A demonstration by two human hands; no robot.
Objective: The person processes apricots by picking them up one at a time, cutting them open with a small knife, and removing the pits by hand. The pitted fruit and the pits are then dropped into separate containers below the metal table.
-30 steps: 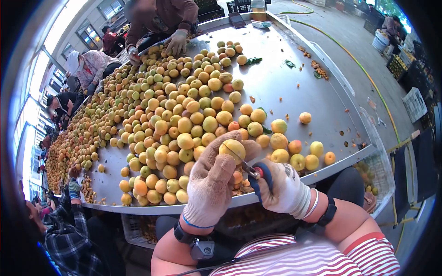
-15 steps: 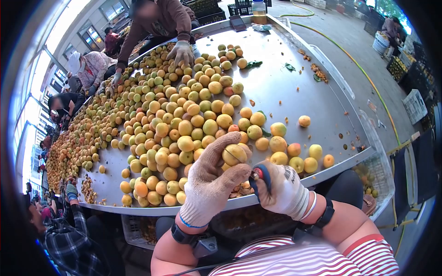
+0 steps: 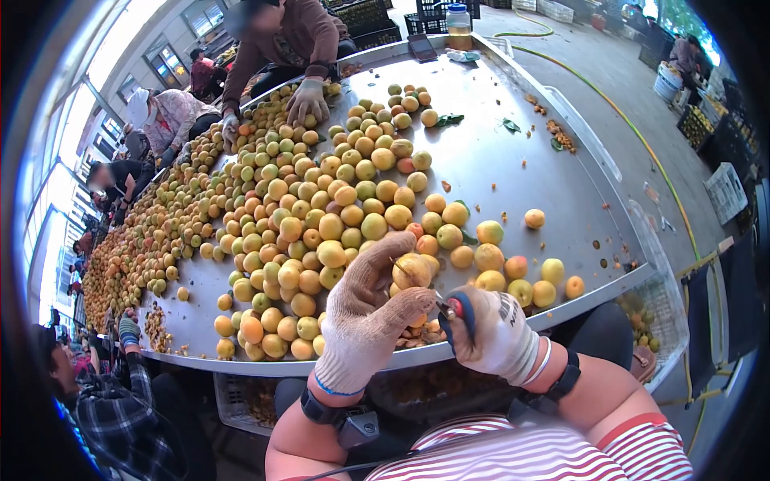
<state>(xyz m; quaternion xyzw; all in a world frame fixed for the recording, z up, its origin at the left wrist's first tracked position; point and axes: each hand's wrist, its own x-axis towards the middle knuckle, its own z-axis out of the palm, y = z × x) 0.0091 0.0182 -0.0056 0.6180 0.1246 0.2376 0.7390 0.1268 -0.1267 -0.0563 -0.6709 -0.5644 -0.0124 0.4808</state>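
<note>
My left hand [image 3: 370, 309], in a cotton glove with brown-stained fingers, is closed around an apricot [image 3: 411, 271] above the table's near edge. A dark cut line runs across that fruit. Close to its right, my right hand [image 3: 496, 333], in a white glove with dark blue fingers, grips a small red-handled knife [image 3: 455, 308]. Most of the blade is hidden by the fingers, and its tip is apart from the held fruit. Loose apricots [image 3: 330, 253] lie heaped on the metal table just beyond my hands.
The metal table [image 3: 553, 184] has a raised rim. A co-worker's gloved hand [image 3: 307, 102] rests on the fruit across from me; other people line the left side. Plastic crates [image 3: 726, 192] and a yellow-green hose [image 3: 613, 104] are on the floor to the right. A lidded jar [image 3: 459, 28] stands at the far corner.
The whole view has shifted slightly, with the table sitting a little lower and to the right. My hands keep their grips. The co-worker's hands across the table have moved a little over the fruit.
</note>
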